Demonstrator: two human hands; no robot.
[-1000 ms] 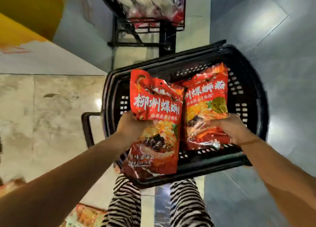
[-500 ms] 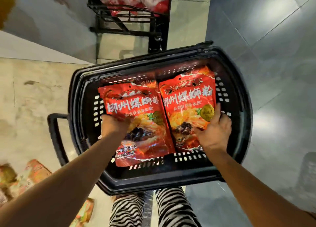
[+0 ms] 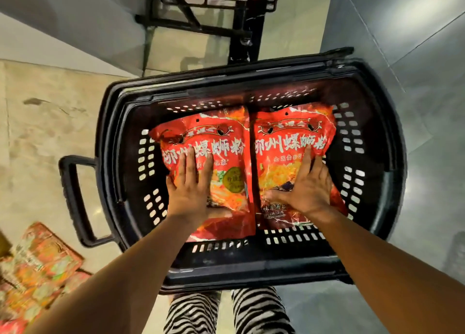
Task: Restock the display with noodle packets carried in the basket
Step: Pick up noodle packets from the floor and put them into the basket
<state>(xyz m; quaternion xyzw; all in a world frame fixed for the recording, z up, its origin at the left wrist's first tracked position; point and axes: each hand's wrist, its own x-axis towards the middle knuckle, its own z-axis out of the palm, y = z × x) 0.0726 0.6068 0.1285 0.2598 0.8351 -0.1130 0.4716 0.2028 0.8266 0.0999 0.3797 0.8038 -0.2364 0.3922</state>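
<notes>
Left packet (image 3: 221,137) and right packet (image 3: 284,132) lie flat in basket (image 3: 251,268), side by side, touching. Long axes run near-to-far. Left hand (image 3: 188,195) rests flat on left packet, right hand (image 3: 305,192) on right; fingers straight, gripping nothing. Rack (image 3: 198,27) stands far, beyond basket.

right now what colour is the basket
The basket is black, with slotted walls; the head view shows it best.

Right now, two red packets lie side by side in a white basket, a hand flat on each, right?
No: the head view shows a black basket. The left hand lies flat on the left packet, the right hand on the right packet.
</notes>
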